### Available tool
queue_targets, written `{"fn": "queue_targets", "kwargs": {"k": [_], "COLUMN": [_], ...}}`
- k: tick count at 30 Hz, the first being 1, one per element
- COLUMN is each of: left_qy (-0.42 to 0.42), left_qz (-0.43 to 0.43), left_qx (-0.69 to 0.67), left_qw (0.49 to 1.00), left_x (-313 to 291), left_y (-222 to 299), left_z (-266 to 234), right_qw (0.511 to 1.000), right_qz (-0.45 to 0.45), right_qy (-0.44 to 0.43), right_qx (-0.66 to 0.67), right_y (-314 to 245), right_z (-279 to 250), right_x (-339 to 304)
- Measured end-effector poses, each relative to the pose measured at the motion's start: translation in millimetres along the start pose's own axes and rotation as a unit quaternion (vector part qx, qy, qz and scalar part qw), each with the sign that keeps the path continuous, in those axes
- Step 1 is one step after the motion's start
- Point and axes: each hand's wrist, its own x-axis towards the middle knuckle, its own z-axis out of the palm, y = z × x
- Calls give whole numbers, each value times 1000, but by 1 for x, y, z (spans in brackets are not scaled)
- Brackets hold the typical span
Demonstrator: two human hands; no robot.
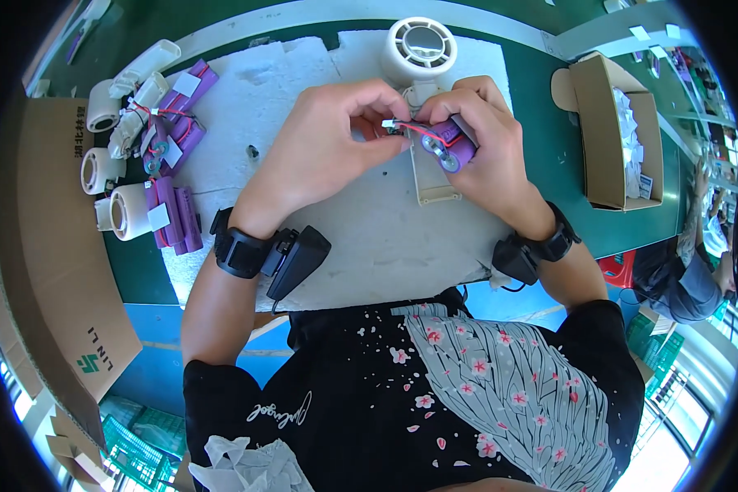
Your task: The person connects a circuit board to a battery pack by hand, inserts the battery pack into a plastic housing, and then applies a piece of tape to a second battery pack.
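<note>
My right hand [488,135] is closed around a purple battery pack [459,156], which is tilted over a white handheld fan. Red and black wires run from the pack to a small white plug [388,123]. Beside that plug my left hand [328,139] is curled, thumb and index finger bent toward each other at the fan's neck; what its fingertips grip is partly hidden. The fan's round grille head [420,51] points away from me, and its open handle shell [435,190] extends toward me beneath both hands.
A pale foam mat [344,238] covers the green bench. Several purple battery packs [168,217] and white fan housings [102,107] lie at left, beside a large cardboard box [66,246]. Another cardboard box [623,135] with white wrapped items stands at right. A person [689,279] sits farther right.
</note>
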Motion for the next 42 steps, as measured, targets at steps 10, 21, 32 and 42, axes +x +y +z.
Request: {"fn": "queue_targets", "kwargs": {"k": [10,21,32,42], "left_qy": [-36,-17,4,-52], "left_qz": [-22,52,76,-51], "left_qx": [31,91,22,-22], "left_qw": [999,994,997,997], "left_x": [0,-3,-4,-3], "left_y": [14,4,7,10], "left_z": [-2,-5,6,2], "right_qw": [999,998,997,998], "right_qz": [48,49,28,17], "right_qy": [-2,-28,-69,34], "right_qx": [15,24,21,54], "right_y": [-7,-9,-14,-2], "right_z": [-1,-4,-11,-12], "right_x": [-2,-1,3,-2]}}
